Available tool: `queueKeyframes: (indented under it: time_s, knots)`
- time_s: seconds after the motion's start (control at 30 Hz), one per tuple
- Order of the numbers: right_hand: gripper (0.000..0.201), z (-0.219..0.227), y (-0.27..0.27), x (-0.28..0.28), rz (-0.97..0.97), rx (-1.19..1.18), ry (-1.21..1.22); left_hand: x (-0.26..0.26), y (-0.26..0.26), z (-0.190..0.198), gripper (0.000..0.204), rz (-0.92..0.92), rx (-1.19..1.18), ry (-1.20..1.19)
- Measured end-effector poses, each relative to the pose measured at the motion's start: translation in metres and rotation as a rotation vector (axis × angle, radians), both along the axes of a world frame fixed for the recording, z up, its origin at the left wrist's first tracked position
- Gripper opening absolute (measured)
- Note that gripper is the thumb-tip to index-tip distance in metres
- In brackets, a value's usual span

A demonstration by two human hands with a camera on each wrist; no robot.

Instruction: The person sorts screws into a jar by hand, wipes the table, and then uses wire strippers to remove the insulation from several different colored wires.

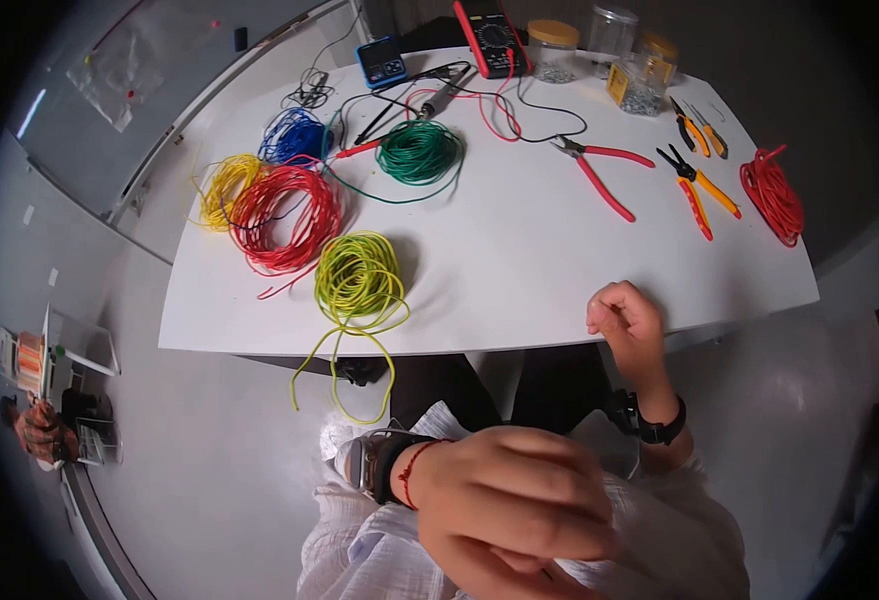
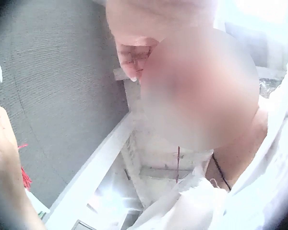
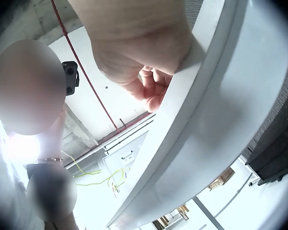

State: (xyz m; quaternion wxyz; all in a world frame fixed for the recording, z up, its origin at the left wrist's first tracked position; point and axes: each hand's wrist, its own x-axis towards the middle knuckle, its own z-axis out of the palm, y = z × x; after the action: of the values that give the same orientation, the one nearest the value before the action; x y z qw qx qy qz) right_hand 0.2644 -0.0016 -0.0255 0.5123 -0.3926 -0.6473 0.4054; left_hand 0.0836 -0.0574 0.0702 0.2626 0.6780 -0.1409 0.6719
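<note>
My left hand (image 1: 519, 500) is raised close to the camera, above my lap, with its fingers bent loosely. Nothing shows in its grasp, though its palm side is mostly hidden in the head view. At the table's front edge rests my right hand (image 1: 627, 318), fingers curled inward around nothing; the right wrist view shows its fingertips (image 3: 153, 103) bare beside the table edge. Left of it, a coil of yellow-green wire (image 1: 357, 275) has loose ends hanging over the edge. Beyond the right hand lie red-handled cutters (image 1: 599, 175) and yellow-red wire strippers (image 1: 699, 195).
Coils of red (image 1: 284, 222), yellow (image 1: 229, 190), blue (image 1: 296, 137) and green wire (image 1: 419, 152) lie on the white table (image 1: 499, 290). A red multimeter (image 1: 492, 38), a blue device (image 1: 381, 62), a soldering iron (image 1: 439, 100) and jars (image 1: 554, 55) stand behind. Red cord (image 1: 771, 198) lies right.
</note>
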Motion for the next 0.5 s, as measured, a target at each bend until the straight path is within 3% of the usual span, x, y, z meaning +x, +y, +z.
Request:
queueKeyframes:
  time_s: [0.07, 0.1, 0.13, 0.17, 0.23, 0.27, 0.37, 0.4, 0.5]
  knots:
    - [0.011, 0.0, -0.001, -0.002, -0.01, 0.014, -0.013, 0.008, -0.01, 0.003, 0.014, 0.079, -0.051, -0.052]
    - [0.011, 0.0, -0.001, -0.002, -0.031, 0.025, -0.034, 0.011, -0.013, 0.004, 0.029, 0.146, -0.103, -0.114]
    - [0.011, 0.0, -0.001, -0.001, -0.022, 0.015, -0.015, 0.012, 0.001, 0.006, 0.041, 0.172, 0.069, -0.137]
    - [0.011, 0.0, -0.001, -0.001, -0.01, 0.017, -0.008, 0.007, 0.001, 0.005, 0.041, 0.184, 0.073, -0.13]
    - [0.011, 0.0, -0.001, 0.0, -0.012, 0.019, -0.034, -0.004, -0.001, 0.002, 0.045, 0.166, 0.096, 0.101]
    - [0.011, 0.0, -0.001, 0.0, -0.005, 0.015, -0.032, 0.011, 0.007, -0.003, 0.048, 0.266, 0.213, -0.093]
    - [0.01, 0.001, -0.002, -0.001, -0.002, 0.03, -0.026, 0.024, 0.016, -0.01, 0.041, 0.328, 0.291, -0.226]
    - [0.01, 0.001, -0.002, -0.001, 0.001, 0.025, -0.019, 0.024, 0.019, -0.01, 0.03, 0.329, 0.3, -0.218]
    - [0.009, -0.002, -0.001, -0.001, 0.003, 0.024, -0.015, 0.02, 0.018, -0.014, 0.039, 0.266, 0.183, -0.018]
